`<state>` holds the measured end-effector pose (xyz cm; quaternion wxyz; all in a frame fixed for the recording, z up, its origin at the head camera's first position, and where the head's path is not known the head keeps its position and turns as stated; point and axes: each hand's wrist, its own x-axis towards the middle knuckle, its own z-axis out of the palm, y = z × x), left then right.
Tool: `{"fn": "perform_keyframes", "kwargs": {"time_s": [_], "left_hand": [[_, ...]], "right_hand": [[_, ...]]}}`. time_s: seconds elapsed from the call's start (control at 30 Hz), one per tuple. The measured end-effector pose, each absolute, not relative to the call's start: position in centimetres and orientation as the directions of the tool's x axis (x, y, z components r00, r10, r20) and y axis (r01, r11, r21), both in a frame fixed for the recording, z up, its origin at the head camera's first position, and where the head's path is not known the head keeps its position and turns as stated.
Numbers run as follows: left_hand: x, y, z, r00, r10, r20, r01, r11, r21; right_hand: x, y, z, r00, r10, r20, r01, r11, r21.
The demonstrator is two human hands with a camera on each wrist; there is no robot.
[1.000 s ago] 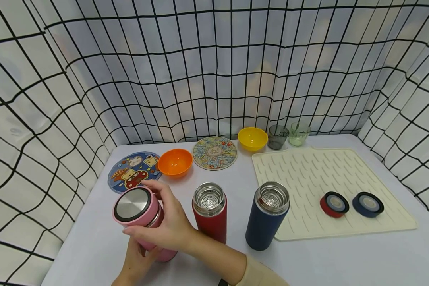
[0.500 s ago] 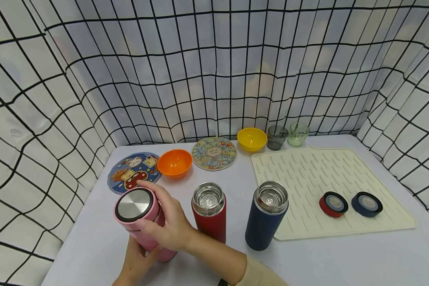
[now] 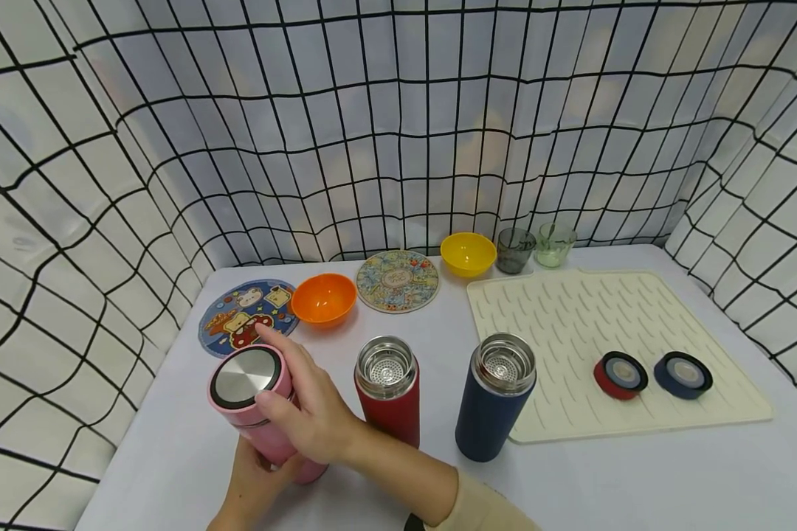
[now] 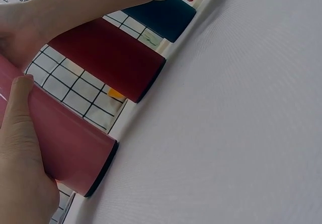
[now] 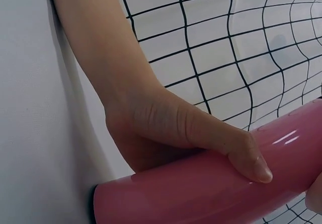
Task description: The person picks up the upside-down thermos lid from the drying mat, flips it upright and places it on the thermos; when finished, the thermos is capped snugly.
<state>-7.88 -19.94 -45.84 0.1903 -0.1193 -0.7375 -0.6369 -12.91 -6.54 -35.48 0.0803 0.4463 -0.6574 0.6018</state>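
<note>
A pink thermos (image 3: 272,440) stands on the table at the left in the head view, with its pink lid (image 3: 244,377) on top, steel-faced and black-ringed. My left hand (image 3: 257,473) grips the lower body; its thumb lies along the pink side in both wrist views. Around the lid's right side, my right hand (image 3: 314,413) holds on, thumb in front and fingers behind. The far fingers are hidden. Just right of that hand stands a lidless red thermos (image 3: 398,417) with a strainer in its mouth. A lidless blue thermos (image 3: 490,417) stands farther right.
A cream mat (image 3: 571,317) bears a red lid (image 3: 620,376) and a blue lid (image 3: 684,375). At the back are an orange bowl (image 3: 324,301), a yellow bowl (image 3: 468,254), two round mats and two glasses. Black netting (image 3: 398,133) surrounds the table.
The steel neck seen under the pink lid a second ago is now nearly covered. My right thumb has shifted up and rightward along the lid. The left hand keeps its grip.
</note>
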Motion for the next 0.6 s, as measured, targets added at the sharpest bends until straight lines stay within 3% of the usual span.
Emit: {"fn": "perform_keyframes", "kwargs": {"time_s": [0.2, 0.43, 0.5, 0.6], "left_hand": [[-7.71, -19.91, -45.46, -0.914, -0.093, 0.394, 0.364, 0.238, 0.9], [-7.8, -19.88, -44.9, -0.908, -0.074, 0.413, 0.386, 0.241, 0.89], [-7.87, -19.93, -44.98, -0.899, -0.069, 0.432, 0.406, 0.239, 0.882], [-7.82, -19.95, -45.14, -0.895, -0.078, 0.439, 0.412, 0.231, 0.881]], "right_hand": [[-12.87, -6.68, -35.46, -0.608, -0.456, 0.65, -0.656, -0.172, -0.735], [-12.08, -6.78, -34.96, -0.714, -0.417, 0.562, -0.552, -0.158, -0.819], [-12.03, -6.66, -34.87, -0.708, -0.446, 0.548, -0.551, -0.137, -0.823], [-12.32, -6.42, -34.99, -0.649, -0.492, 0.58, -0.615, -0.11, -0.781]]}}
